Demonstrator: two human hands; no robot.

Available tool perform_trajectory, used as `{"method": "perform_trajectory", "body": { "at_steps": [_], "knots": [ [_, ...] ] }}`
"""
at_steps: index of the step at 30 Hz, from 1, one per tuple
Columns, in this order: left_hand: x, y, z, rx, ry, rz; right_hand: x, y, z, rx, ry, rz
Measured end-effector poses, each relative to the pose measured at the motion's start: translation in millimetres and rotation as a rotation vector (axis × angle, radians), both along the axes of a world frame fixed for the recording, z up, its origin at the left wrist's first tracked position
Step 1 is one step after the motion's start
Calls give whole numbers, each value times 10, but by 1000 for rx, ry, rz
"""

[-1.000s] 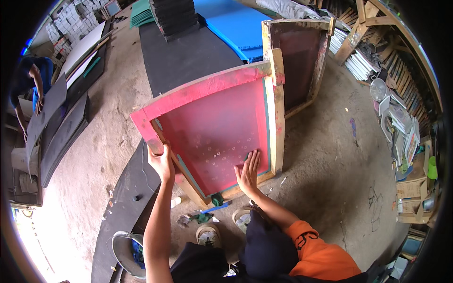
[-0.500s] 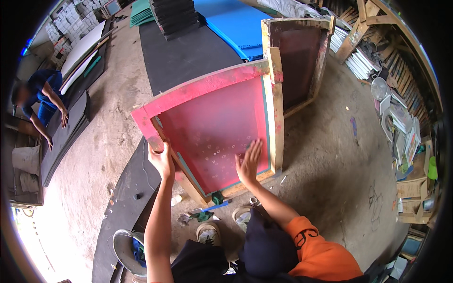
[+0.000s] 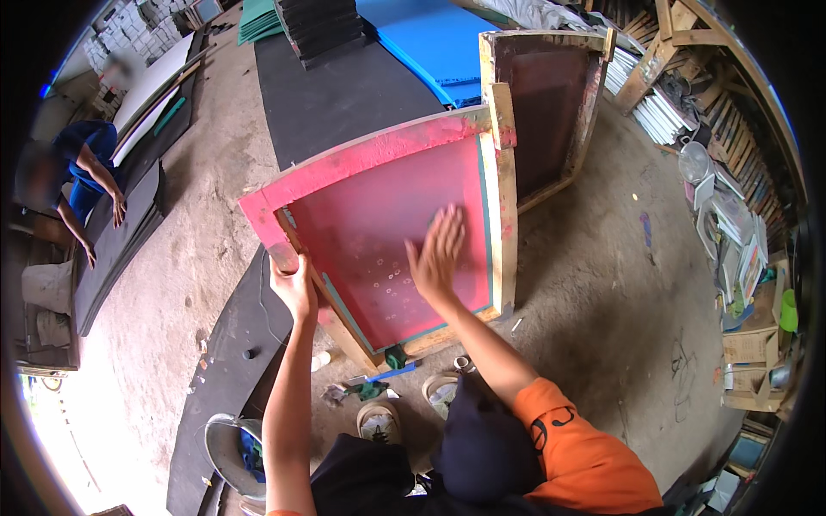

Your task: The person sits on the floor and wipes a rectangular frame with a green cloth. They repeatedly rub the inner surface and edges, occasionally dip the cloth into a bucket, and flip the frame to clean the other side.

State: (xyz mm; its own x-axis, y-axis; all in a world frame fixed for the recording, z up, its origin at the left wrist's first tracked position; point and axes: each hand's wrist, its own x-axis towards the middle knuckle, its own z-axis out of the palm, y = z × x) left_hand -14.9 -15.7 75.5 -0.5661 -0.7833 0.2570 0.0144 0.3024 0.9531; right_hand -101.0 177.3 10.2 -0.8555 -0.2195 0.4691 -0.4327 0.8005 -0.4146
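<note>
"Left hand [image 3: 295, 288] in the head view: what does it hold?"

"It's curled round the pink wooden frame [image 3: 370, 160], at the frame's eight o'clock. Right hand [image 3: 441, 251] reaches over the mesh [image 3: 353, 236], toward three, fingers extended, thumb apart. Whether it covers something, I can't tell."

"And the pink wooden frame?"

"Standing at twelve o'clock from the person."

"Risks?"

"Pressing too hard could stretch the mesh, I'd say. A slack left grip could let the frame tip toward the dark frame [image 3: 551, 39] near two."

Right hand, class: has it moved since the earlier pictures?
Yes: the right hand has moved up the pink mesh, farther from the wooden frame's bottom rail.
</note>
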Motion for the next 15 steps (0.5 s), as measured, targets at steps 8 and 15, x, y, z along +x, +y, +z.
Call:
{"method": "perform_trajectory", "body": {
  "at_steps": [8, 15],
  "knots": [
    [-109, 48, -32, 5, 45, -4, 448, 269, -648, -253, -147, -174],
    [-100, -42, -29, -23, 51, 36, -300, -296, 430, -74, 107, 103]
  ]
}}
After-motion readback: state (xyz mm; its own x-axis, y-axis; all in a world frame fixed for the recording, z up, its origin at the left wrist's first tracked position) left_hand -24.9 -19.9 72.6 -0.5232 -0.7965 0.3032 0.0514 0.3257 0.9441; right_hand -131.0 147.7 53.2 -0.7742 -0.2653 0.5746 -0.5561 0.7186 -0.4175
